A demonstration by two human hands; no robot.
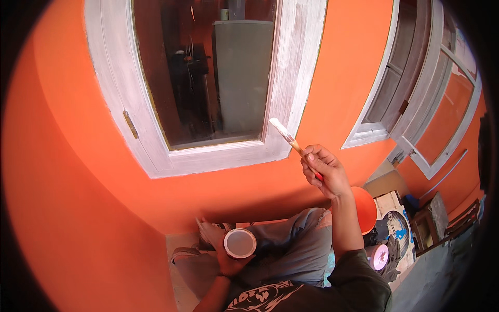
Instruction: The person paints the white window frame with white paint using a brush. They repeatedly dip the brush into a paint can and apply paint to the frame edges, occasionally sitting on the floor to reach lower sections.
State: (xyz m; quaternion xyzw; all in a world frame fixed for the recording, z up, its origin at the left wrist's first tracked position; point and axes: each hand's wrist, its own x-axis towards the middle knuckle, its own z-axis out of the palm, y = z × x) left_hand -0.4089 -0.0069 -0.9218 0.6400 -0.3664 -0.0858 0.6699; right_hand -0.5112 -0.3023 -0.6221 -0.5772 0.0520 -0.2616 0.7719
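Note:
My right hand grips a paintbrush by its wooden, red-tipped handle. White paint coats the bristles, which point up and left at the lower right corner of a window frame; whether they touch it I cannot tell. The frame is wooden, with streaky whitish paint around a dark glass pane. Low in front of me, my left hand holds a round paint can upright by its side, above my crossed legs. Its rim is white and the inside looks pale grey.
Orange walls surround the frame. A hinge sits at its left. Right are another window and an open casement. By my right knee stand an orange bucket, a pink-lidded container, dark cloth and printed board.

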